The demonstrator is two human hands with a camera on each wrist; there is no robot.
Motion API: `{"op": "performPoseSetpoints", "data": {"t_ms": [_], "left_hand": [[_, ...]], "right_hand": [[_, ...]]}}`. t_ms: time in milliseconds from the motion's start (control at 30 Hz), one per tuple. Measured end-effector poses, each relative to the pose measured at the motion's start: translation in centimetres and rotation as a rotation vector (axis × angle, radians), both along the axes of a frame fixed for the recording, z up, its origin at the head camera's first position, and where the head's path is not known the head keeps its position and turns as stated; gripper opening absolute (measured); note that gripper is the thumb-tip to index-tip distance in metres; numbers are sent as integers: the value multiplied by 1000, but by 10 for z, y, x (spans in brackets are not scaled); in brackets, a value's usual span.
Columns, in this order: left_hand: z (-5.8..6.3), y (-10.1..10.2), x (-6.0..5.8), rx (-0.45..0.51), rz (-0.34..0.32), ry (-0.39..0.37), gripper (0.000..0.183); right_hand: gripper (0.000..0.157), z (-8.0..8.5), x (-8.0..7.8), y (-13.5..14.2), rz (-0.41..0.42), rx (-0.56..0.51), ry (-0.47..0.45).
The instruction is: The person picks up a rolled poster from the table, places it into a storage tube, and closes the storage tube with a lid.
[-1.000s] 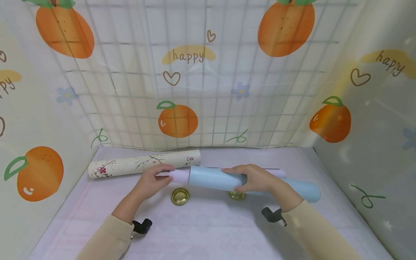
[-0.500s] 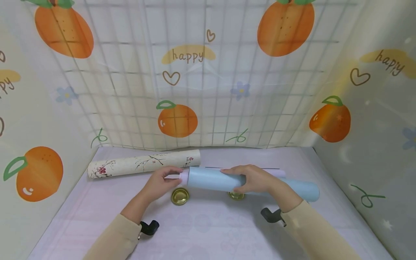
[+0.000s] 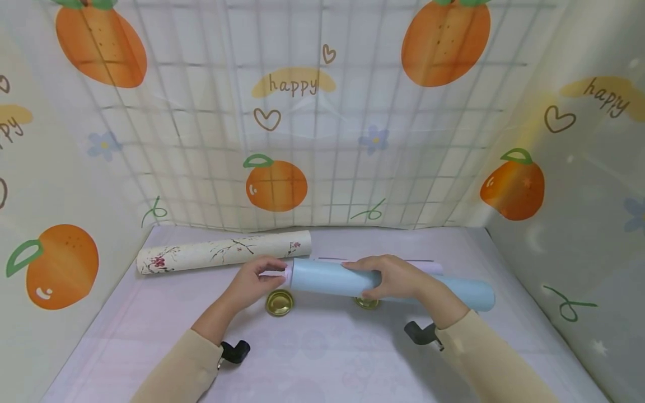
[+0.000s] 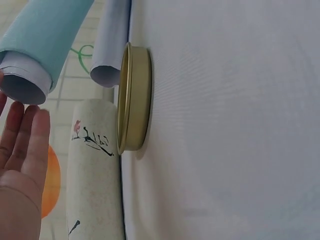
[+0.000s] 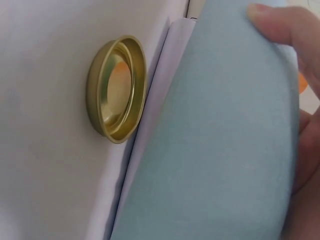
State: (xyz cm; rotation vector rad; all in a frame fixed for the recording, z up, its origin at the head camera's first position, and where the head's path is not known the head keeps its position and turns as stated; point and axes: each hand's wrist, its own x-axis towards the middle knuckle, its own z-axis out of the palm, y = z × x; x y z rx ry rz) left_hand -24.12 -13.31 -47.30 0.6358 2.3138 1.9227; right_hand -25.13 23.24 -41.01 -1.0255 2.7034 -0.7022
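My right hand [image 3: 395, 277] grips a long light-blue tube [image 3: 327, 277] around its middle, thumb on the near side. A pale lavender paper roll [image 3: 289, 273] sits inside the tube, only a short end showing at the left mouth. My left hand [image 3: 254, 282] has thumb and fingertips at that end. In the left wrist view the hollow roll end [image 4: 37, 75] shows just beyond the blue rim, with the fingers [image 4: 37, 140] against its edge. A gold round lid [image 3: 279, 303] lies below the left hand; another gold lid [image 5: 117, 90] is partly hidden under the tube in the head view.
A cream roll with a plum-blossom print [image 3: 224, 252] lies at the back left. Another lavender roll [image 3: 430, 268] lies behind the blue tube. Patterned cloth walls [image 3: 322, 184] close off the table at the back and both sides.
My left hand has moved right and the lavender roll has slid into the blue tube, leaving a much shorter end outside. The right hand and tube have hardly moved.
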Motion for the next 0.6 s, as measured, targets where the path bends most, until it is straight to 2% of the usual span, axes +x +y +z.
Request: {"op": "performPoseSetpoints", "data": {"t_ms": [133, 300, 600], "left_hand": [[-2, 2, -2, -6, -9, 2, 28], [-2, 5, -1, -64, 9, 16, 27], [1, 8, 3, -129, 20, 46, 28]], "right_hand": [[70, 0, 0, 0, -2, 2, -8], [70, 0, 0, 0, 0, 6, -8], [69, -2, -1, 1, 3, 8, 5]]}}
